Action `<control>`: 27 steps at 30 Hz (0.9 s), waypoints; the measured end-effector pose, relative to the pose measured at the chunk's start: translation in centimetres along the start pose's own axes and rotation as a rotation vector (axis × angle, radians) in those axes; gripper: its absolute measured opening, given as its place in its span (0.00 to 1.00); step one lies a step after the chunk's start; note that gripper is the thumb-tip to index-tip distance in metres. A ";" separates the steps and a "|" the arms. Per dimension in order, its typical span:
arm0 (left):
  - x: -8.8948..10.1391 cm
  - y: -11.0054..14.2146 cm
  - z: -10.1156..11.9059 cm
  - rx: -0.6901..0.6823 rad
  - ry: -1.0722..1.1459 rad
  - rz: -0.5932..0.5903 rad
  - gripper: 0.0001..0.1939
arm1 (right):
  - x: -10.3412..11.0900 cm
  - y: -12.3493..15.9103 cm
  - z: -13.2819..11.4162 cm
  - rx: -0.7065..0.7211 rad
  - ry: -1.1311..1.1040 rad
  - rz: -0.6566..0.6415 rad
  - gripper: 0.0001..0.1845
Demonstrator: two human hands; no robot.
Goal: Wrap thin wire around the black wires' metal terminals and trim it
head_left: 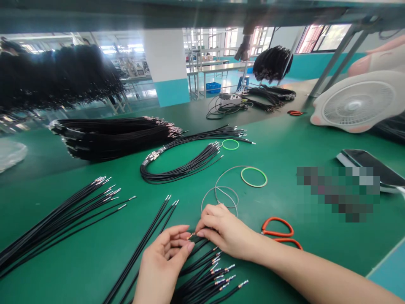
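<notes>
My left hand point(164, 264) and my right hand point(223, 230) meet over a fan of black wires with crimped metal terminals point(210, 274), pinching a black wire point(198, 238) near its metal tip. A thin grey wire loop point(220, 196) lies just beyond my right fingers, not touching them. Orange-handled scissors point(278, 228) rest to the right of my right wrist. A straight bundle of black wires point(142, 249) runs beneath my left hand and is partly hidden by it.
Several black wire bundles point(117, 137) lie on the green work mat point(278, 152), with more at left point(63, 223). Green rings point(253, 177) sit near the middle. A white fan point(357, 103) and a phone point(370, 169) stand at right. Black bundles hang overhead point(57, 76).
</notes>
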State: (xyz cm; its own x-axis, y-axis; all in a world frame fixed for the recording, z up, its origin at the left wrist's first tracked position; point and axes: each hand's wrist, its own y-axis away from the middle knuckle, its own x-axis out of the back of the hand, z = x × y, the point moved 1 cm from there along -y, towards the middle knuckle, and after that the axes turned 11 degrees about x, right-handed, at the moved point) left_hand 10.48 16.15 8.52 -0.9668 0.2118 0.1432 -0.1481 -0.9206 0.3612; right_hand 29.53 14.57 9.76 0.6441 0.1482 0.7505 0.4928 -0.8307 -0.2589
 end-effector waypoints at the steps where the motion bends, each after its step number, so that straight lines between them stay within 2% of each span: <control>1: 0.0 0.0 0.1 0.016 0.038 -0.004 0.19 | 0.1 0.1 0.0 0.002 0.000 0.000 0.07; 4: -0.2 0.3 0.5 0.058 0.094 0.011 0.21 | 0.2 0.2 0.0 0.014 0.007 0.006 0.08; 9: -0.1 0.4 1.0 0.096 0.052 0.046 0.20 | 0.2 0.2 -0.1 0.034 0.006 0.017 0.08; 12: 0.4 0.2 0.7 0.061 -0.041 -0.020 0.19 | 0.3 0.2 -0.2 0.022 -0.007 0.012 0.08; 15: 0.8 0.1 0.4 -0.127 -0.260 -0.037 0.15 | 0.5 0.2 -0.3 0.004 -0.025 0.013 0.08; 18: 0.9 0.4 0.4 -0.435 -0.499 0.109 0.09 | 0.5 0.1 -0.4 -0.007 -0.038 0.020 0.07; 20: 0.8 0.6 0.5 -0.576 -0.626 0.172 0.10 | 0.6 0.1 -0.5 -0.011 -0.044 0.023 0.07; 24: 0.5 1.2 0.8 -0.688 -0.747 0.234 0.10 | 0.6 0.1 -0.5 -0.010 -0.054 0.029 0.07; 27: 0.4 1.5 1.0 -0.643 -0.715 0.208 0.09 | 0.6 0.1 -0.5 -0.017 -0.054 0.037 0.07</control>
State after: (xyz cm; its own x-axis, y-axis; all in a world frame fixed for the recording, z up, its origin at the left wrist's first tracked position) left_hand 10.08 15.20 10.06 -0.6637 -0.0215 0.7477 -0.2789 -0.9203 -0.2742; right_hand 29.66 14.33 10.50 0.6925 0.1459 0.7066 0.4585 -0.8451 -0.2749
